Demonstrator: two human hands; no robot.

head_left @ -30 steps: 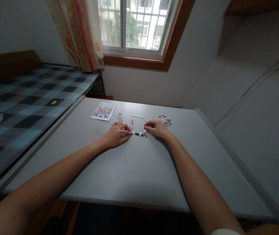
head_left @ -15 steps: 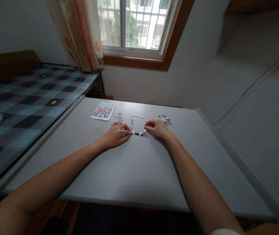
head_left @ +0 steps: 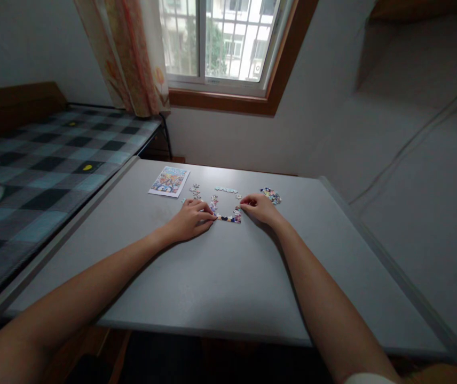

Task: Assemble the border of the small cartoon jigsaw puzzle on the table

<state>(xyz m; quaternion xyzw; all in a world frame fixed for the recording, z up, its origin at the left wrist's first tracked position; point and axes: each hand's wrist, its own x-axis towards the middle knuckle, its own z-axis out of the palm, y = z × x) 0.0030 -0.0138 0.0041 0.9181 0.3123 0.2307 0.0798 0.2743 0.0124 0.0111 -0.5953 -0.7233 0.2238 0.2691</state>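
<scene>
A pale counter point(head_left: 196, 282) is spanning the room. The left hand point(head_left: 190, 220) is touching the puzzle's point(head_left: 225, 218) near left corner; the right hand point(head_left: 262, 209) is reaching its right side. Each grip is looking narrow; whether either is holding anything, one cannot tell. Beyond, a pile point(head_left: 272, 196), a picture point(head_left: 169, 181) and a window point(head_left: 234, 42) are showing.

No wording is reading clearly here. Beyond and left of the left hand's fingers point(head_left: 206, 216), a printed sheet point(head_left: 169, 181) is carrying pale marks along its top, too small to decipher. Farther ahead of the fingers, the window frame point(head_left: 213, 81) is bearing tiny dark marks on its lower rail, likewise illegible.
</scene>
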